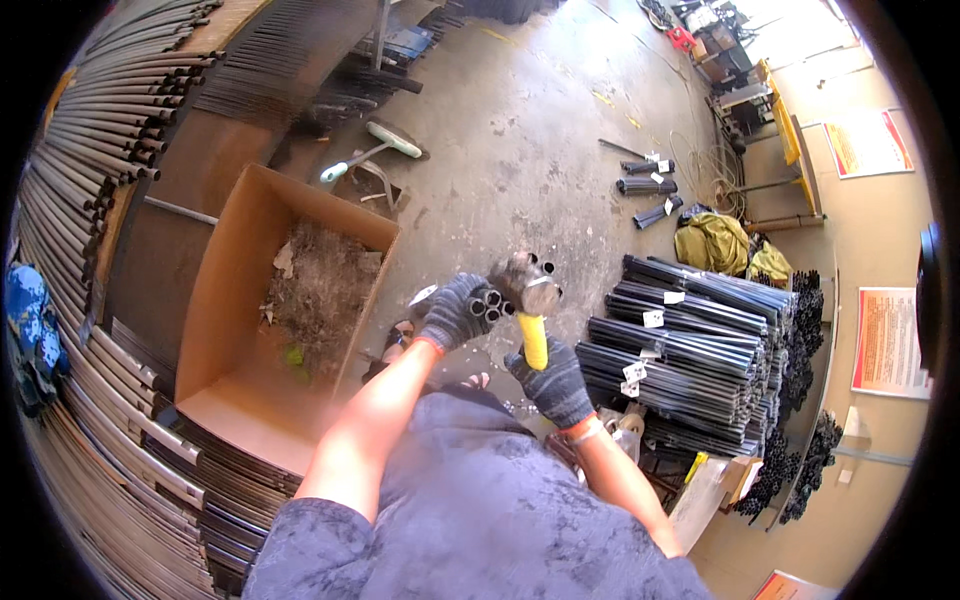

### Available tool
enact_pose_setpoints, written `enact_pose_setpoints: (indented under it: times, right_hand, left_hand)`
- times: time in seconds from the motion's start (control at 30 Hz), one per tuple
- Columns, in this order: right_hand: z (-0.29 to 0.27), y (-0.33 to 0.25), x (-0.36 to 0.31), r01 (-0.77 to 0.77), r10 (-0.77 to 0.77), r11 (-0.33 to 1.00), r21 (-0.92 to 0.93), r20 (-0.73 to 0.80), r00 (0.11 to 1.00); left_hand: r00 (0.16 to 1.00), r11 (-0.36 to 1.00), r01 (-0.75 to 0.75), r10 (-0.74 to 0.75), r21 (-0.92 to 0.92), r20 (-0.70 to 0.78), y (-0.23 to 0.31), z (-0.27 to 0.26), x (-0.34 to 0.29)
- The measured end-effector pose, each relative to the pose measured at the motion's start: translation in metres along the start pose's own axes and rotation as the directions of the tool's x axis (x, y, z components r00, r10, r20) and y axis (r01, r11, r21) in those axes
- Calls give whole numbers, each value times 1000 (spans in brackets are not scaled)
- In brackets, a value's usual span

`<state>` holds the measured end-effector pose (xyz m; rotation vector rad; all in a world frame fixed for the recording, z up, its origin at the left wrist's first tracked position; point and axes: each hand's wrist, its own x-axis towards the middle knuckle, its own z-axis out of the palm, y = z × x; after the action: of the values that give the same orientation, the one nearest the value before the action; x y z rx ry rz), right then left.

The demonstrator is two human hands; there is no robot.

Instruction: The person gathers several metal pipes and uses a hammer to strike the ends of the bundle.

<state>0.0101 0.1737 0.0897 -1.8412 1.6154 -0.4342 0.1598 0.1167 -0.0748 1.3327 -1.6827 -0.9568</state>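
Note:
My left hand (458,312), in a dark grey knit glove with an orange cuff, is closed round a bundle of metal tubes (486,306). Their open round ends point up toward me. In my right hand (553,384), gloved the same way, is a hammer by its yellow handle (533,342). The hammer's heavy metal head (541,294) is beside the tube ends and covers part of the bundle; whether it touches them I cannot tell. A few more tube ends show just beyond the head.
At my left stands an open cardboard box (222,300) with dusty scrap in it. Racks of long pipes (100,170) line the left side. Stacked bundles of dark tubes (680,350) lie at right. A broom (392,140) and small tube bundles (648,185) lie farther off on the floor.

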Motion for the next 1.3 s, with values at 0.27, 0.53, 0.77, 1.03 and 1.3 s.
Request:
enact_pose_setpoints:
  times: [0.27,0.53,0.77,1.03,1.3]
  right_hand:
    - [-6,7,-16,250,-295,953,-174,-328,897]
    - [-39,-62,-3,169,-166,984,60,-56,985]
    - [-2,4,-20,-88,123,983,-162,220,968]
    - [-29,-47,-17,246,-176,935,256,-269,947]
    - [-8,9,-31,-128,123,956,265,35,992]
  left_hand:
    - [1000,999,-6,6,47,9,22,-4,-7]
    - [992,964,123,-118,-235,33,-4,1,-19]
    - [994,991,-92,85,93,74,18,-1,-7]
    - [1000,984,-1,-4,-178,-27,26,-2,-10]
    - [990,942,-142,139,304,33,3,8,-27]
